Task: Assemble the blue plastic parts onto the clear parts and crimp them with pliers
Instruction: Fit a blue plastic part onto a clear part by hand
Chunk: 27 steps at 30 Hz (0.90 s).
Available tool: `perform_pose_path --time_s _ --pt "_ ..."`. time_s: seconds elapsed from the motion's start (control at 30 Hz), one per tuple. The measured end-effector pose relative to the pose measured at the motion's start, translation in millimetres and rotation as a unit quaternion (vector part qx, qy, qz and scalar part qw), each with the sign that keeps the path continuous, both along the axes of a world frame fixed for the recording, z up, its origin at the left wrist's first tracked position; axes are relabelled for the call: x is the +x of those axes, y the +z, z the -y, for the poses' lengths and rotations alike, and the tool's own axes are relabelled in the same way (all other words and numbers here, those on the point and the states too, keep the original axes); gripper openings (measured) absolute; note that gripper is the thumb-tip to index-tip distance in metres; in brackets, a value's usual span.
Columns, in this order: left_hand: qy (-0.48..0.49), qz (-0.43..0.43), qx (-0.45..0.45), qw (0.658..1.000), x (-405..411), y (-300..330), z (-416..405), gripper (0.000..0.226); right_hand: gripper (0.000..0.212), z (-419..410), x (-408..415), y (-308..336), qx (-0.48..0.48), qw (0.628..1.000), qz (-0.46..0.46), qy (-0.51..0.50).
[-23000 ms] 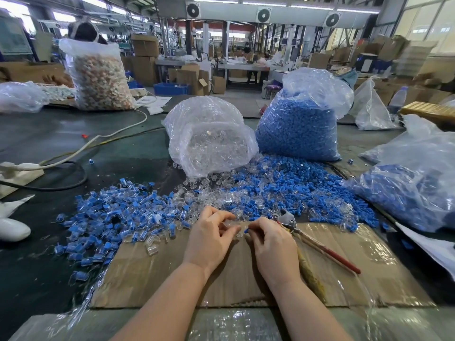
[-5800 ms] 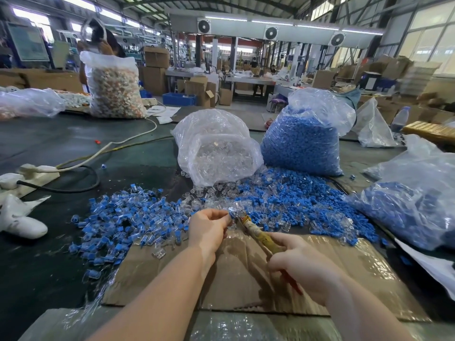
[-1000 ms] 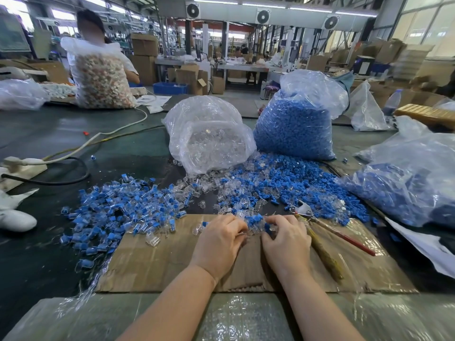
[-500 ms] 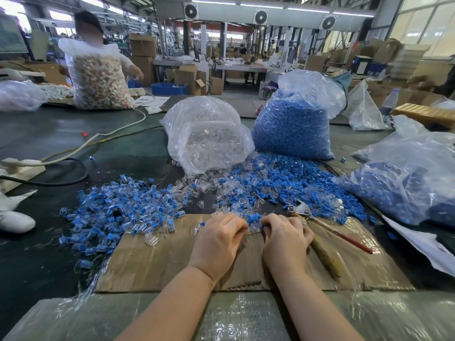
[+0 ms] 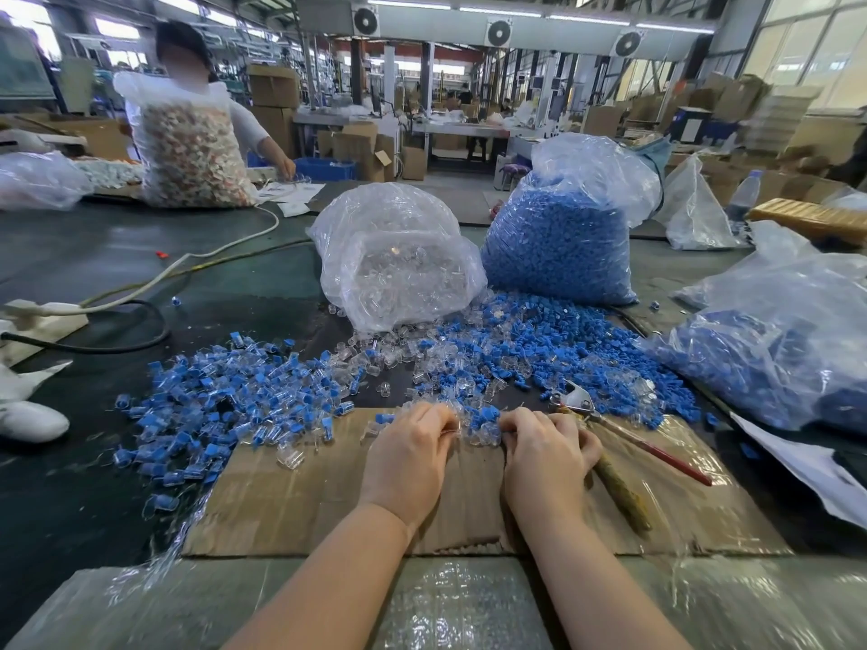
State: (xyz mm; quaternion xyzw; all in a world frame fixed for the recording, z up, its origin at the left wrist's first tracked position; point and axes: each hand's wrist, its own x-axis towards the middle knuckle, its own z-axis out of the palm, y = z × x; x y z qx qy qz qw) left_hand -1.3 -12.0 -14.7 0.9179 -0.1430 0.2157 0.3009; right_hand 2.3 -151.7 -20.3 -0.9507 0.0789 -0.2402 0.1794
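White cable [image 5: 178, 269], water bottle [image 5: 743, 197] on tbl.

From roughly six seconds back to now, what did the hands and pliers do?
The right hand let go of the pliers, which now lie on the cardboard. Both hands, with the left hand, moved to the small parts at its far edge. The bags stayed put.

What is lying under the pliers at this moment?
The pliers lie on the brown cardboard sheet, partly film-covered; their head reaches the loose blue parts. The right hand covers part of one handle.
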Motion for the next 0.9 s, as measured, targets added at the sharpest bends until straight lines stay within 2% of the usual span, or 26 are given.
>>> perform_pose_path --time_s 0.13,0.33,0.63,0.8,0.9 --pt "-0.015 0.007 -0.003 1.0 -0.4 -0.3 -0.1 0.014 0.023 -0.3 -0.3 -0.2 -0.008 1.0 -0.004 -0.007" --pt "-0.058 0.023 0.026 0.998 -2.6 1.6 0.8 0.029 0.025 -0.3 1.6 0.6 -0.041 0.998 -0.053 -0.013" --pt "-0.046 -0.004 0.002 0.999 -2.0 0.8 0.9 0.015 0.022 -1.2 -6.7 5.5 0.015 0.997 0.069 0.038" --pt "-0.042 0.002 -0.005 0.999 -2.9 1.4 0.2 0.023 0.042 -2.9 -11.7 7.9 -0.002 0.993 0.097 0.074" --pt "-0.041 0.004 -0.003 0.999 -2.4 1.8 0.3 0.026 0.031 -2.6 -12.7 9.8 0.011 0.991 0.098 0.093"
